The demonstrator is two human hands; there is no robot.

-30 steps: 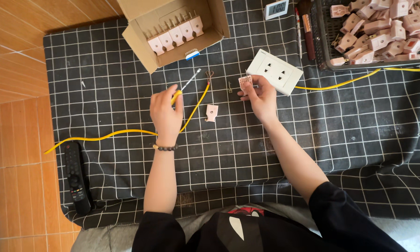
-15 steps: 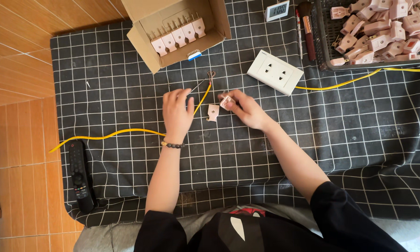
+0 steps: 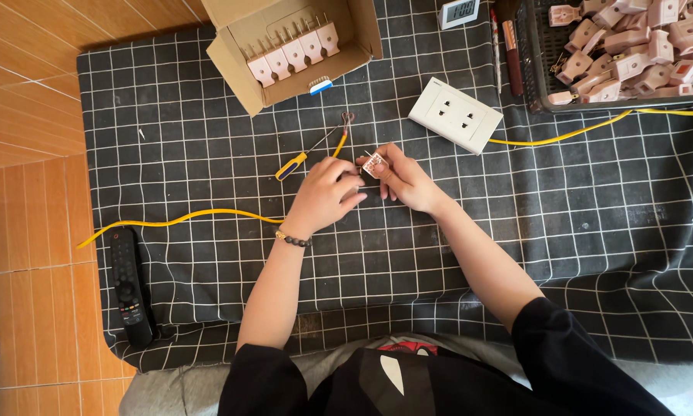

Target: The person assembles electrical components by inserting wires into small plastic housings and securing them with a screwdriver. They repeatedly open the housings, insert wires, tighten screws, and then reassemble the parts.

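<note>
1. Pinched in the fingertips of the right hand (image 3: 408, 181): a small pale pink plug part (image 3: 374, 164), hard moulded plastic, held up off the cloth, seemingly so that both hands can get at it.
2. Closed against the same part from the other side: left hand (image 3: 323, 196), fingers curled, thumb and forefinger touching it; a dark bead bracelet (image 3: 292, 239) on that wrist.
3. Just beyond the grip: a screwdriver (image 3: 304, 158) with a yellow and blue handle, laid within easy reach, and a yellow cable (image 3: 185, 219) with bared copper strands at its end.
4. Farther beyond: a white, glossy, flat socket plate (image 3: 456, 115); an open cardboard box (image 3: 242, 65) with finished pink plugs standing in a row.
5. Far right of the grip: a dark mesh basket (image 3: 527, 62) heaped with loose pink parts.
6. Underneath all: a black cloth (image 3: 169, 139) with a white grid, soft and creased.
</note>
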